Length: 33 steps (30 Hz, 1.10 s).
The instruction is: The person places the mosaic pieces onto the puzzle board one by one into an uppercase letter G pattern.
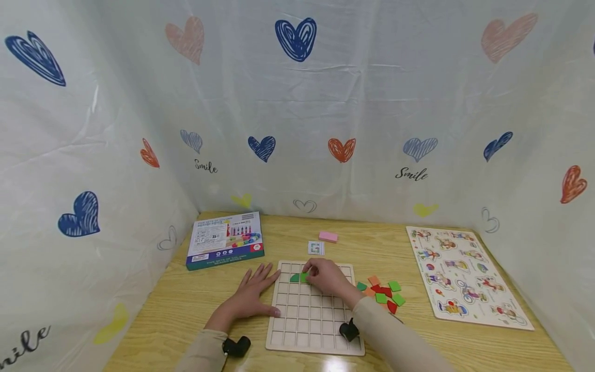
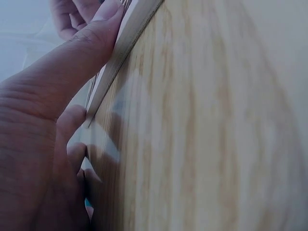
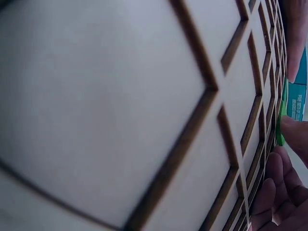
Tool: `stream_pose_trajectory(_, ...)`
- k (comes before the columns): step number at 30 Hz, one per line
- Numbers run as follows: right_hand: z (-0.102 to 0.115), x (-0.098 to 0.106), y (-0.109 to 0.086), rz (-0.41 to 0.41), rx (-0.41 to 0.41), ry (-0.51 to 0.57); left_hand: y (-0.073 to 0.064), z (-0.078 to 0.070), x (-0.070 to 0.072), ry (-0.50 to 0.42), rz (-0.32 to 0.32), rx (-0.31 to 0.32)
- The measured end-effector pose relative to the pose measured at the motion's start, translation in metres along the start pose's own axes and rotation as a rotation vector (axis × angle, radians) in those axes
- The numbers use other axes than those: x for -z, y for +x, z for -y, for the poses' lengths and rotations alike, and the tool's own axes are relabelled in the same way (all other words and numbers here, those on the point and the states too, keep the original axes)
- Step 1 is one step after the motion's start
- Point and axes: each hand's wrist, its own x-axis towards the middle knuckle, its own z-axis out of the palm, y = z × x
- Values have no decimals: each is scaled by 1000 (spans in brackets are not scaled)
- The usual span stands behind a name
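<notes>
A pale wooden grid board point(image 1: 297, 325) lies on the table. In its upper left part sits a dark green piece point(image 1: 295, 278) with a curved edge. Right beside that piece, my right hand point(image 1: 327, 277) pinches a light green tile point(image 1: 304, 278) with thumb and fingers at the board's surface. The right wrist view shows the thumb against this light green tile point(image 3: 280, 127), while the far fingertips are partly hidden. My left hand point(image 1: 253, 297) rests at the board's left edge, fingers spread and straight; its thumb point(image 2: 91, 50) touches the board's rim.
Loose red, orange and green tiles point(image 1: 381, 298) lie right of the board. Behind it are a small patterned card point(image 1: 316, 248) and a pink block point(image 1: 328, 236). A boxed set point(image 1: 225, 240) lies at the back left, a picture puzzle board point(image 1: 465, 279) at the right.
</notes>
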Motion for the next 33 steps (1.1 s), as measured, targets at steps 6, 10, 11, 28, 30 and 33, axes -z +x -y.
stream_pose_trajectory(6,1,-1,0,1,44,-63,-1,0,0,-6,-2,13)
stream_pose_trajectory(10,2,-1,0,10,53,-93,-2,-1,0,-15,-1,24)
stream_pose_trajectory(11,2,0,0,15,56,-99,-2,-1,0,-16,-2,24)
stream_pose_trajectory(28,-16,16,-22,-5,100,25,-3,-5,2,-40,-7,1)
stream_pose_trajectory(30,-19,21,-26,-11,93,32,-3,-4,2,-38,-9,-5)
stream_pose_trajectory(33,-25,29,-33,-17,76,37,-2,-2,1,-29,-10,-4)
